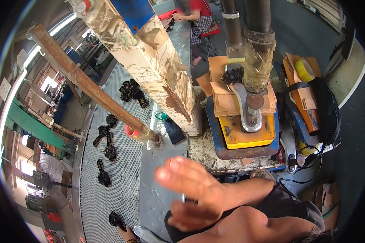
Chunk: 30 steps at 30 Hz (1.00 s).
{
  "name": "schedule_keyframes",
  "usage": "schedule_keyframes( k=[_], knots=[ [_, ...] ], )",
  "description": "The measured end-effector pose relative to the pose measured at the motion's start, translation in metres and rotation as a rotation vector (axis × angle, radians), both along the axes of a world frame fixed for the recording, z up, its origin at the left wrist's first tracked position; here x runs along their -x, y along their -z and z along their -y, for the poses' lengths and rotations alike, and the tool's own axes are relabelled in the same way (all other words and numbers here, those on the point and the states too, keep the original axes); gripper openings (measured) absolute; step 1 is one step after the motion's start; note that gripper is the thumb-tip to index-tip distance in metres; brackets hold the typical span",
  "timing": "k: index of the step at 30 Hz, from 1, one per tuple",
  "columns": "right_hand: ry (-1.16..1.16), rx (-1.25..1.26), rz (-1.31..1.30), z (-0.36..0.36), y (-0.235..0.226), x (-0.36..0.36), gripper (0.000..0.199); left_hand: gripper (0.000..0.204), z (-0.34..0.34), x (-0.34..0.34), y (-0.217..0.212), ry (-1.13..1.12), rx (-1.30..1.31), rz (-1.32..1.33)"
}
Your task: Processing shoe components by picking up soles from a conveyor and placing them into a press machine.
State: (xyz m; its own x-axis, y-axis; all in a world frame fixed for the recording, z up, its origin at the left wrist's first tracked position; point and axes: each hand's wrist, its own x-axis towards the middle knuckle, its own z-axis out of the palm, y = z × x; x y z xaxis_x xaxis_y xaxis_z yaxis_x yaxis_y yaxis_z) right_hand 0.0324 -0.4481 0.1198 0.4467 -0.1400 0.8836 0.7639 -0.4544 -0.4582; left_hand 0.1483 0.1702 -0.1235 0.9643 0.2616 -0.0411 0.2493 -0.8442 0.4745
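- While the blurred hand (190, 190) hovered low in the middle of the view, its fingers (172, 164) lay stretched out side by side, pointing left, clamped on nothing that could be made out.
- Which of the person's hands it was could not be told for sure; the forearm (247, 190) ran in from the right above a bent knee (247, 224), and no second hand was visible.
- Nearest the fingertips, the dark phone (174, 131) lay on the grey bench top (154, 194), up and apart from them, just beside a green-topped object (162, 116).
- A small pale glint (183, 198) showed under the palm; what it was stayed too blurred to tell.
- To the right, a press (247, 117) with a yellow plate (235, 135) carried a metal shoe form, stacked tan leather pieces (225, 101) lying behind it.
- Black sandal straps (109, 152) lay scattered on the perforated mesh belt (109, 194) to the left.
- A taped post (150, 60) and a rusty beam (89, 87) hid part of the bench.
- Another person (196, 14) sat at the top edge, cut off.
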Motion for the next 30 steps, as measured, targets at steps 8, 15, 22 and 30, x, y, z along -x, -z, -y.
schedule_keyframes(
  k=[8, 15, 22, 30],
  knots=[
    [0.893, 0.124, -0.217, 0.044, 0.114, 0.026, 0.075, 0.075, -0.034, 0.006, 0.027, -0.091, -0.218, 0.082],
    [0.782, 0.167, -0.355, 0.043, 0.061, 0.048, 0.056, 0.07, -0.041, 0.006, 0.047, -0.198, -0.314, 0.097],
    [0.07, 0.135, 0.035, -0.008, -0.006, 0.03, 0.037, 0.07, -0.01, 0.003, 0.013, -0.297, -0.562, -0.136],
    [-1.009, -0.411, 0.511, -0.032, -0.033, -0.005, 0.087, 0.08, -0.042, 0.007, 0.031, -0.176, -0.637, -0.277]
  ],
)
